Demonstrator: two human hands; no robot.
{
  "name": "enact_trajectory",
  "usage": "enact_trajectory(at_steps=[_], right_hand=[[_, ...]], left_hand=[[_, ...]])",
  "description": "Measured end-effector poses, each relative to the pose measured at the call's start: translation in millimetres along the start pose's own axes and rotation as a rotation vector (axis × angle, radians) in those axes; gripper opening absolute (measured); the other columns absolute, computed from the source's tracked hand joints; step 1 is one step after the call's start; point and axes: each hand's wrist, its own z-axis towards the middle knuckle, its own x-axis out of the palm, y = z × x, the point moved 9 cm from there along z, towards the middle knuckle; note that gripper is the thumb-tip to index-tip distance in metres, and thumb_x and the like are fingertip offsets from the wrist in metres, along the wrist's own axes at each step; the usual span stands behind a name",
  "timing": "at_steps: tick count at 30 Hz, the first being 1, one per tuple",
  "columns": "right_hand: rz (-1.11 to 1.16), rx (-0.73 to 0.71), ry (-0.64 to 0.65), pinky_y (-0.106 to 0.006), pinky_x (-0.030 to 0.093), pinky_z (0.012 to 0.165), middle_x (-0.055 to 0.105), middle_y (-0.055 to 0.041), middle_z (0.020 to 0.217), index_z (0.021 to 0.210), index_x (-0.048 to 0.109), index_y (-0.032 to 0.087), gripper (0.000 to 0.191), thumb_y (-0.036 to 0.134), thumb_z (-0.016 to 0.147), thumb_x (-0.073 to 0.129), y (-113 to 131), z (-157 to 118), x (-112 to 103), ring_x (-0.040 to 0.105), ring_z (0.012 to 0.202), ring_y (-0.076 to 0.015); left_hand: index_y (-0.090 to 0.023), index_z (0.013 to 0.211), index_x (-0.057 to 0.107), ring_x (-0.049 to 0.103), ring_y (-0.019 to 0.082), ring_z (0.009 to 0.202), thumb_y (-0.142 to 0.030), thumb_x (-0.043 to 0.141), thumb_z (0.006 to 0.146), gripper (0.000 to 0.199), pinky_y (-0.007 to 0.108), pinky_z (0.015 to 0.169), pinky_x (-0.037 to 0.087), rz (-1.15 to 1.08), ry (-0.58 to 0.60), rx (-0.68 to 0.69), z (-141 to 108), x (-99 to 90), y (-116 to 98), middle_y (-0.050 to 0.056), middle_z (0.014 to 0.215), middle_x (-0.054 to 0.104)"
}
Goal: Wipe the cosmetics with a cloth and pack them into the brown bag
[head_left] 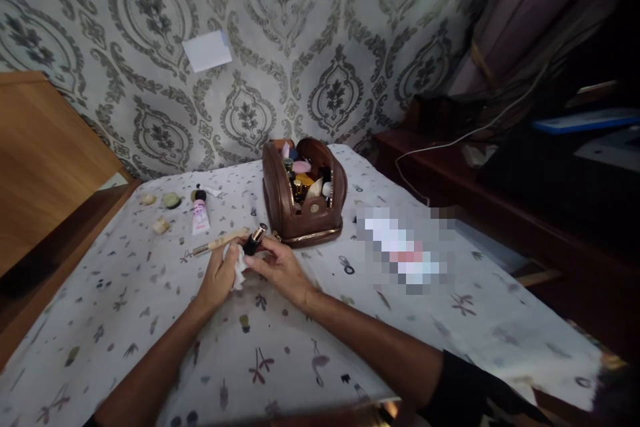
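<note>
My left hand (219,275) is closed on a crumpled white tissue (240,269), pressing it to the lower part of a black cosmetic tube (254,240). The tube has a shiny rose-gold end that points up. My right hand (284,275) grips the same tube from the right, with thumb and fingers around it. Beyond my left hand lies a slim beige stick (220,241) with a metallic part, partly hidden by the fingers. Just behind my right hand stands a brown zip bag (320,221), unzipped and full of small cosmetics.
On the patterned tablecloth (300,373), a pink-and-white squeeze tube (200,217), a round green item (171,201) and small pale pieces lie at the left. A blurred-out object (400,250) lies right of the bag. A white cable (450,144) hangs at the right.
</note>
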Motion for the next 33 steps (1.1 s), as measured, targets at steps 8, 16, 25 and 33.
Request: enact_trajectory(at_steps=[8,16,25,33], right_hand=[[0.076,-0.095,-0.201,-0.026,0.051,0.068,0.06,-0.0006,0.083,0.082,0.07,0.02,0.022,0.039,0.074,0.077,27,6,-26,0.059,0.08,-0.0158],[-0.08,-0.086,0.02,-0.026,0.051,0.066,0.065,-0.0047,0.093,0.087,0.075,0.02,0.027,0.047,0.083,0.069,30,1,-1,0.061,0.086,-0.0176],[0.136,-0.044,-0.044,-0.029,0.055,0.071,0.066,0.0003,0.081,0.088,0.058,0.021,0.031,0.051,0.085,0.066,73,3,-11,0.066,0.076,-0.0159],[-0.33,-0.171,-0.329,-0.021,0.04,0.048,0.057,0.0021,0.064,0.08,0.06,0.019,0.033,0.051,0.088,0.057,157,65,-123,0.054,0.056,-0.0116]], left_hand=[[-0.015,0.092,0.066,0.059,0.015,0.063,-0.049,0.067,0.079,0.036,0.024,0.06,0.05,-0.12,0.312,-0.124,-6,24.3,14,0.0,0.068,0.066],[-0.015,0.086,0.062,0.051,0.01,0.036,-0.042,0.078,0.063,0.039,0.02,0.034,0.039,-0.286,0.187,-0.297,-10,21.9,17,-0.005,0.054,0.059],[-0.017,0.065,0.055,0.047,0.01,0.035,-0.054,0.076,0.065,0.042,0.02,0.035,0.039,-0.183,0.238,-0.347,-19,35.6,19,-0.004,0.045,0.054],[-0.02,0.065,0.05,0.043,0.01,0.038,-0.064,0.068,0.071,0.049,0.021,0.039,0.038,-0.125,0.29,-0.297,-14,39.2,22,-0.006,0.048,0.046]])
